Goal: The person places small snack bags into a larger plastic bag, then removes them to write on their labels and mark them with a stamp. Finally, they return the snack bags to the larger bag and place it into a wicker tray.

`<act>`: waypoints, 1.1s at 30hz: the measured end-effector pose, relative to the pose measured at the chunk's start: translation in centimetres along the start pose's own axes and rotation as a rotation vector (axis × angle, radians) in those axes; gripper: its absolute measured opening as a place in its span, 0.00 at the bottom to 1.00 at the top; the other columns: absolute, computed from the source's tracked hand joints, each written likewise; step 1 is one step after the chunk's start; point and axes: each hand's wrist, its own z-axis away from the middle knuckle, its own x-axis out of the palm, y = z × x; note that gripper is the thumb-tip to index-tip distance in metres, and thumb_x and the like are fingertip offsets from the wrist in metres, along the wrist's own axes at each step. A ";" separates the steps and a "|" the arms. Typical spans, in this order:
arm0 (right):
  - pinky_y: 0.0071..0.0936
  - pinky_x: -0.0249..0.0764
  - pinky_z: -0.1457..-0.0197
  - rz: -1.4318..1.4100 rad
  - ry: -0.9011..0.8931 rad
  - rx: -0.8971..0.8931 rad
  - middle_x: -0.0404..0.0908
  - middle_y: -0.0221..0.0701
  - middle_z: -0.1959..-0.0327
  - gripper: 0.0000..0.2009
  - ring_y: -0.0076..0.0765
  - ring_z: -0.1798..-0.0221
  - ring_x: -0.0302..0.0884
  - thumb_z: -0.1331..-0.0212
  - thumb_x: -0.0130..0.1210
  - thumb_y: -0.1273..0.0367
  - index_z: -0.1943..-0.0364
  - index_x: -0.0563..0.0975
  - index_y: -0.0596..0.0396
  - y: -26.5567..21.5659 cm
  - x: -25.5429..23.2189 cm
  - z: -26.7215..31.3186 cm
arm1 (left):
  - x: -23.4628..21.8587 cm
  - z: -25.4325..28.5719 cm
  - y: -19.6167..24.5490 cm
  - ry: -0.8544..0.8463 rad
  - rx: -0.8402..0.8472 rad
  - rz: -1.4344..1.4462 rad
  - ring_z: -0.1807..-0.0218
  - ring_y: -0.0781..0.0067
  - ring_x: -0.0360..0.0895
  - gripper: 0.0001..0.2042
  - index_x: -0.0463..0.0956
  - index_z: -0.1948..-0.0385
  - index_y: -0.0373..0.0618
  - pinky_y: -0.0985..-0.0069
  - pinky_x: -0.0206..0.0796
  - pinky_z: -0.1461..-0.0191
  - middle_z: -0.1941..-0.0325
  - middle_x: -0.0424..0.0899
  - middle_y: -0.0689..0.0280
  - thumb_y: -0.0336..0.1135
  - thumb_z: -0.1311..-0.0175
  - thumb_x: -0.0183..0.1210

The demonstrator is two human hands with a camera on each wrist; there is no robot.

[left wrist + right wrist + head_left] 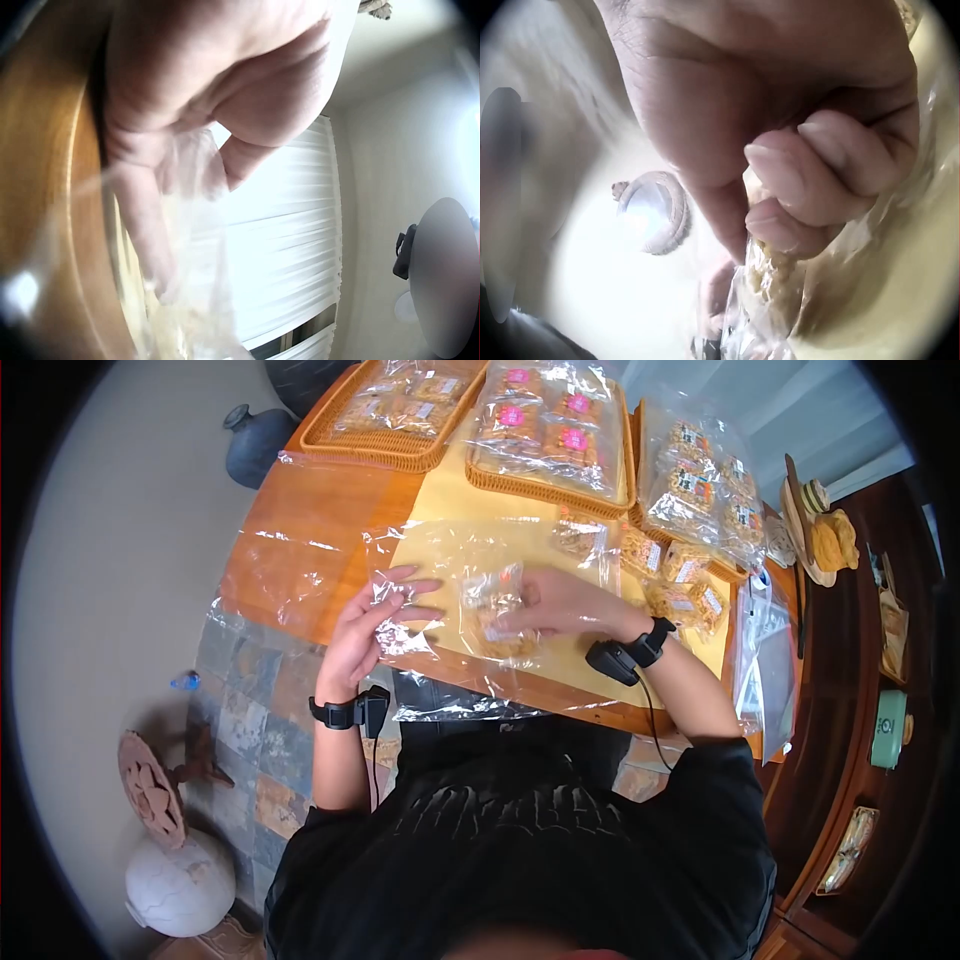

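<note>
Your right hand (570, 603) is closed on a wrapped snack packet (492, 592), thumb and curled fingers pinching it at the large clear bag (435, 545), above the middle of the table's (600, 712) near edge. Your left hand (366, 625) is open, fingers spread and fairly straight, touching the bag's plastic to the left of the packet. Loose packets (686, 565) lie toward the table's right edge. Three wicker baskets (410, 458) holding bagged packets stand along the far edge.
</note>
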 end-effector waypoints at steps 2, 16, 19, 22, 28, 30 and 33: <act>0.18 0.61 0.76 -0.165 -0.007 0.012 0.72 0.23 0.80 0.24 0.17 0.79 0.69 0.42 0.68 0.54 0.52 0.77 0.60 -1.5 -0.2 0.1 | -0.4 0.1 -0.1 0.009 -0.002 0.002 0.43 0.55 0.82 0.22 0.61 0.33 0.34 0.59 0.83 0.49 0.35 0.74 0.46 0.32 0.24 0.48; 0.16 0.73 0.69 -0.613 -0.049 -0.175 0.85 0.31 0.68 0.19 0.19 0.73 0.79 0.32 0.59 0.59 0.48 0.74 0.59 -1.5 1.4 -5.1 | -1.7 0.0 -1.3 0.118 -0.043 -0.012 0.51 0.66 0.85 0.18 0.68 0.39 0.36 0.66 0.86 0.55 0.47 0.82 0.57 0.28 0.28 0.55; 0.18 0.77 0.62 -0.642 -0.018 -0.252 0.86 0.32 0.61 0.21 0.21 0.70 0.81 0.30 0.57 0.60 0.40 0.72 0.59 -1.4 1.9 -4.6 | -1.0 0.2 -1.1 0.168 -0.016 -0.050 0.53 0.62 0.86 0.17 0.68 0.40 0.35 0.68 0.86 0.59 0.48 0.83 0.56 0.28 0.28 0.55; 0.19 0.79 0.60 -0.572 0.018 -0.362 0.86 0.31 0.59 0.16 0.22 0.68 0.81 0.31 0.55 0.67 0.43 0.75 0.58 -1.9 0.6 -1.4 | -3.1 0.3 -1.8 0.065 0.035 0.132 0.55 0.58 0.87 0.17 0.68 0.40 0.35 0.68 0.85 0.61 0.46 0.82 0.52 0.30 0.26 0.53; 0.20 0.75 0.67 -0.084 0.582 -0.198 0.86 0.30 0.68 0.10 0.21 0.70 0.79 0.42 0.49 0.80 0.65 0.83 0.58 0.1 -5.5 6.3 | -5.8 -0.1 -2.6 0.042 0.082 0.494 0.50 0.55 0.84 0.19 0.66 0.36 0.41 0.68 0.83 0.58 0.42 0.80 0.52 0.36 0.24 0.50; 0.22 0.76 0.66 -0.095 0.714 -0.141 0.86 0.32 0.69 0.10 0.25 0.68 0.81 0.42 0.48 0.78 0.67 0.82 0.58 1.7 -7.4 6.7 | -6.2 -0.1 -2.7 0.039 0.077 0.617 0.47 0.56 0.83 0.19 0.65 0.35 0.42 0.68 0.82 0.56 0.41 0.80 0.53 0.37 0.24 0.49; 0.31 0.79 0.62 0.308 0.882 -0.076 0.86 0.37 0.66 0.07 0.36 0.65 0.85 0.40 0.53 0.74 0.64 0.82 0.57 3.0 -8.0 6.2 | -6.0 -0.3 -2.6 -0.107 0.085 0.657 0.43 0.59 0.80 0.21 0.64 0.34 0.41 0.68 0.80 0.53 0.40 0.79 0.55 0.39 0.23 0.49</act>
